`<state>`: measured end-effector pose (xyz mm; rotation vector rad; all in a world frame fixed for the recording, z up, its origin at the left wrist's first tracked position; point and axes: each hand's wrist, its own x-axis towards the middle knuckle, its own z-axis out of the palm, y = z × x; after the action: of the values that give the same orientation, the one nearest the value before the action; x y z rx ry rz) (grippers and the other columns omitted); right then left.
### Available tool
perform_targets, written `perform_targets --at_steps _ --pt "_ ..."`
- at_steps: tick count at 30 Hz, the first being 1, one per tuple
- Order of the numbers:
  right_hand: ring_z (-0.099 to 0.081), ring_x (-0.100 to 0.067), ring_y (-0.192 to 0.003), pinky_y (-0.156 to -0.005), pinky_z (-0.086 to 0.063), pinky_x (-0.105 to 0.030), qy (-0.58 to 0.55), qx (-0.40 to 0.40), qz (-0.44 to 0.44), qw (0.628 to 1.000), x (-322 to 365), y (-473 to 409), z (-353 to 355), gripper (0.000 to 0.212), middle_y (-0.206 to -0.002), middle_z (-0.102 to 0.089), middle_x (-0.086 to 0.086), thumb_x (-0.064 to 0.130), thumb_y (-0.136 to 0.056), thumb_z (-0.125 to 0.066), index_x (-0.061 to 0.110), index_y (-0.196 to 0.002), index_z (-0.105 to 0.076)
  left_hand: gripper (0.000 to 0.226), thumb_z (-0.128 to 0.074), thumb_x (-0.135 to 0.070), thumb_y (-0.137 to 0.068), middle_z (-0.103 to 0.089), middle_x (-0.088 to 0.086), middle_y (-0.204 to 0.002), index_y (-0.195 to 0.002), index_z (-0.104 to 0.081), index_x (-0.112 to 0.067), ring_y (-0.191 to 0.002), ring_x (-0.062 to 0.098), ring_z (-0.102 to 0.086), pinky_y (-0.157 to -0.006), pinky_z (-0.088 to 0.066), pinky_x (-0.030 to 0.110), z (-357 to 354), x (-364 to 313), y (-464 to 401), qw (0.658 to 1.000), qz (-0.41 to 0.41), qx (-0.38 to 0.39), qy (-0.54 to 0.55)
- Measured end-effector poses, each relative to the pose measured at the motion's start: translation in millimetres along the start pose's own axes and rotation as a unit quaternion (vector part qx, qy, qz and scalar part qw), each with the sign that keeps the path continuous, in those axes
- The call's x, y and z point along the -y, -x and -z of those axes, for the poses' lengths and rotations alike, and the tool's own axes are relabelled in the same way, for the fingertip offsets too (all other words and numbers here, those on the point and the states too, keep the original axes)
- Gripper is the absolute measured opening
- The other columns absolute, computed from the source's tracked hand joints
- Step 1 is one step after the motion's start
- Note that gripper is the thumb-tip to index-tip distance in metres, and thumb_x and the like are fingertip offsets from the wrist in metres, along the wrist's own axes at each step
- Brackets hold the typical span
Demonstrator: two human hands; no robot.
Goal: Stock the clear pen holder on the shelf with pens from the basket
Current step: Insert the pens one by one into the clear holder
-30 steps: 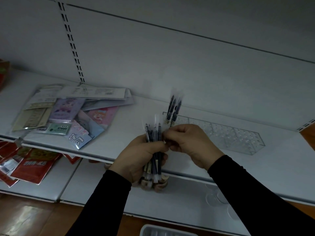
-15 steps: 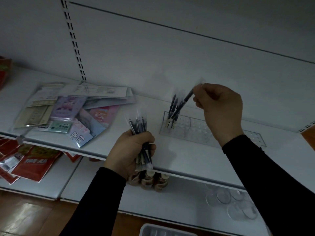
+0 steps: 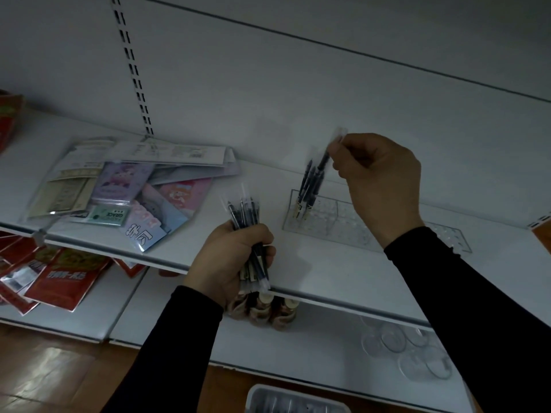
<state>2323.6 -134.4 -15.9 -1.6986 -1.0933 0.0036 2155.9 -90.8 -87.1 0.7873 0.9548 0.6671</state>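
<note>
The right hand (image 3: 377,186) pinches one pen (image 3: 323,160) by its top end between thumb and fingertips, fingers curled. The pen slants down to the left, its lower end among the pens already standing (image 3: 308,186) in the left end of the holder (image 3: 343,225). The holder lies on the shelf (image 3: 313,263), near the back wall, its right part hidden by the right forearm. The left hand (image 3: 231,257) is closed in a fist round a bundle of pens (image 3: 249,231), held upright just past the shelf's front edge. Packets (image 3: 128,186) lie in a loose pile on the shelf's left part. At the bottom edge, a basket's (image 3: 295,397) pale rim shows.
</note>
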Motion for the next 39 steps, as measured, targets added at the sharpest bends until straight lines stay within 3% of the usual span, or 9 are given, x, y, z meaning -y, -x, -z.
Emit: perform_targets --at_steps 8,15,29,39 --pt "-0.068 -0.006 -0.075 -0.08 -0.057 -0.025 -0.023 0.003 -0.012 1.0 -0.1 2.3 2.3 0.005 -0.08 -0.07 0.013 0.026 -0.088 -0.069 0.023 -0.091 -0.071 0.012 -0.061 0.004 -0.084 -0.055 0.008 -0.054 -0.076 -0.056 -0.003 -0.042 0.015 -0.057 -0.045 -0.05 0.022 -1.5 -1.1 2.3 1.0 0.003 -0.003 -0.002" --pt "-0.069 -0.006 -0.076 -0.08 -0.058 -0.026 -0.032 -0.001 -0.013 0.999 0.6 2.8 1.0 0.004 -0.081 -0.069 0.014 0.026 -0.088 -0.069 0.03 -0.088 -0.068 0.013 -0.061 0.005 -0.083 -0.056 0.006 -0.051 -0.075 -0.056 -0.004 -0.043 0.017 -0.058 -0.046 -0.05 0.024 -1.2 0.5 0.4 1.0 0.0 0.0 0.003" --pt "-0.07 -0.008 -0.077 -0.081 -0.058 -0.031 -0.004 -0.006 -0.016 1.0 -7.8 1.0 1.7 0.006 -0.08 -0.071 0.011 0.029 -0.089 -0.068 0.024 -0.09 -0.071 0.013 -0.06 0.006 -0.084 -0.055 0.006 -0.052 -0.076 -0.055 -0.004 -0.041 0.015 -0.057 -0.044 -0.05 0.022 -2.0 -0.8 0.3 1.0 0.0 0.0 0.005" --pt "-0.066 0.002 -0.073 -0.07 -0.049 -0.007 0.006 0.032 -0.035 0.999 -15.5 10.7 -10.3 0.01 -0.079 -0.069 0.011 0.028 -0.086 -0.071 0.024 -0.093 -0.065 0.015 -0.062 0.005 -0.082 -0.056 0.005 -0.05 -0.073 -0.056 -0.006 -0.045 0.018 -0.057 -0.05 -0.049 0.024 -0.6 2.0 -2.4 1.0 0.004 -0.003 0.002"
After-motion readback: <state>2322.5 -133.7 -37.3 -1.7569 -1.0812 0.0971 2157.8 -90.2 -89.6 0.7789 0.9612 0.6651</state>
